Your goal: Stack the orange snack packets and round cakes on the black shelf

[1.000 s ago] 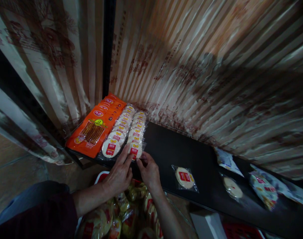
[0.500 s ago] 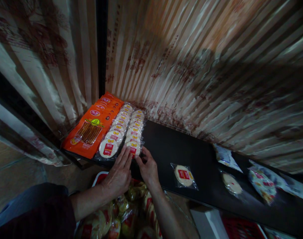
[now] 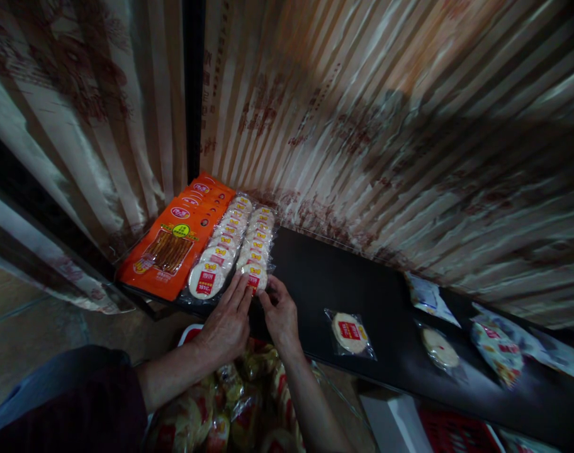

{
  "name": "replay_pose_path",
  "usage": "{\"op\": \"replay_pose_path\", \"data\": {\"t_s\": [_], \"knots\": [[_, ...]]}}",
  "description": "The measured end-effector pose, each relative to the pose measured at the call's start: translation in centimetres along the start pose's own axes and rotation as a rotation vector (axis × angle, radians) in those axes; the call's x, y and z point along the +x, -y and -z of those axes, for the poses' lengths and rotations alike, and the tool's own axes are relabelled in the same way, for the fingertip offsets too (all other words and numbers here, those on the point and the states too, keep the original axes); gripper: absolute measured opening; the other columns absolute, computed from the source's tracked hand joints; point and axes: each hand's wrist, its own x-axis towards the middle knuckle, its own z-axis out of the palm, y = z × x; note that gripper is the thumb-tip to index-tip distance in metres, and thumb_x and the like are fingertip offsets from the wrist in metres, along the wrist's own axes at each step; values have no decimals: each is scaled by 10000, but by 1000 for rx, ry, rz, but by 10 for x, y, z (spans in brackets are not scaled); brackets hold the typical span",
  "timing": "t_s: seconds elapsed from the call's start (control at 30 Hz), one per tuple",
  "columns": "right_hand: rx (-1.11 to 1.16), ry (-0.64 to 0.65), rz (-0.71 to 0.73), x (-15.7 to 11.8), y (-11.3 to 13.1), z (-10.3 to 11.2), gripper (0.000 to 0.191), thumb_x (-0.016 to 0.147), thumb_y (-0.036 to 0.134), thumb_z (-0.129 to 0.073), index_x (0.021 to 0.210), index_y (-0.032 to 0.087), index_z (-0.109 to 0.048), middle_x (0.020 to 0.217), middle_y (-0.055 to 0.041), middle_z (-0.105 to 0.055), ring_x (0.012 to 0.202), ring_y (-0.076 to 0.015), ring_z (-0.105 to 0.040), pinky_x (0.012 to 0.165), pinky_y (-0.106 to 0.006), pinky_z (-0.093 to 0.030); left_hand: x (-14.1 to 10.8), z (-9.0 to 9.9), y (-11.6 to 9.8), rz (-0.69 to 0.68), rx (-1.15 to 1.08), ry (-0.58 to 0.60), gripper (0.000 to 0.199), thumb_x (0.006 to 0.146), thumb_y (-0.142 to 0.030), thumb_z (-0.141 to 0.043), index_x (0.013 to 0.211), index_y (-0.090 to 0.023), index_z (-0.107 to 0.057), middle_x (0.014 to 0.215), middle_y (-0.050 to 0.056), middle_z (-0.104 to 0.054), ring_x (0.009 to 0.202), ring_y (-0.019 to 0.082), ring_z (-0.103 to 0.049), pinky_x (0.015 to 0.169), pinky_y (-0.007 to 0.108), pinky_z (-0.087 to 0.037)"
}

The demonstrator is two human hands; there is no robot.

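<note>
Two overlapping rows of clear-wrapped round rice crackers lie on a black shelf (image 3: 310,270). At the near end of the right-hand row is the front rice cracker packet (image 3: 255,280), with a red label. My left hand (image 3: 225,324) has its fingertips together on that packet's lower left edge; its thumb is hidden. My right hand (image 3: 281,314) is bent with thumb and fingers closed at the lower right corner of the same packet. The left-hand row of rice crackers (image 3: 206,277) lies just beside, touching neither hand.
Orange snack pouches (image 3: 167,245) overlap at the shelf's left end. Along the shelf to the right lie a single rice cracker packet (image 3: 349,333), another cracker packet (image 3: 438,348) and several bags (image 3: 497,349). A basket of wrapped snacks (image 3: 230,402) stands below my arms. Patterned curtain (image 3: 362,126) hangs behind.
The front packet of the right-hand row has shifted slightly up and now lies flatter, its red label showing more fully. Both hands stay at its near edge, the right a touch lower.
</note>
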Motion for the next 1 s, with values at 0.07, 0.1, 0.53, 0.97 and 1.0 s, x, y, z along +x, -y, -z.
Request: {"op": "replay_pose_path", "data": {"t_s": [0.07, 0.1, 0.53, 0.97, 1.0], "knots": [[-14, -3, -4, 1, 1, -1, 401, 740, 363, -622, 1104, 196, -606, 1051, -63, -680, 737, -163, -614, 735, -305, -495, 0, 0, 0, 10, 17, 4, 590, 716, -36, -426, 1300, 50, -408, 1470, 247, -267, 1399, 318, -62, 1113, 506, -273], [-22, -10, -3, 1, 1, -2, 408, 741, 369, -620, 1109, 194, -602, 1060, -66, -676, 719, -159, -611, 721, -301, -495, 0, 0, 0, 13, 27, 0, 583, 720, -38, -424, 1296, 51, -411, 1474, 250, -253, 1398, 320, -64, 1109, 509, -277], [-189, -20, 56, -2, 3, -1, 387, 786, 328, -556, 1145, 184, -575, 1079, -74, -660, 659, -146, -597, 698, -309, -510, -1, -1, -2, -26, 131, -14, 644, 725, -78, -433, 1356, 7, -337, 1500, 222, -203, 1399, 341, -41, 1081, 554, -294], [-97, -31, 96, -15, 5, 15, 421, 775, 285, -562, 1185, 187, -560, 1123, -93, -644, 725, -151, -623, 735, -316, -529, -5, -8, -5, -79, 193, -54, 545, 768, -115, -448, 1294, 25, -414, 1461, 260, -281, 1399, 351, -107, 1069, 534, -308], [-117, -41, 110, -19, 6, 21, 394, 782, 290, -559, 1161, 184, -578, 1121, -96, -644, 761, -158, -629, 761, -320, -525, -5, -8, -8, -94, 190, -59, 534, 773, -114, -447, 1291, 11, -422, 1468, 252, -273, 1401, 351, -94, 1067, 540, -307]]}}
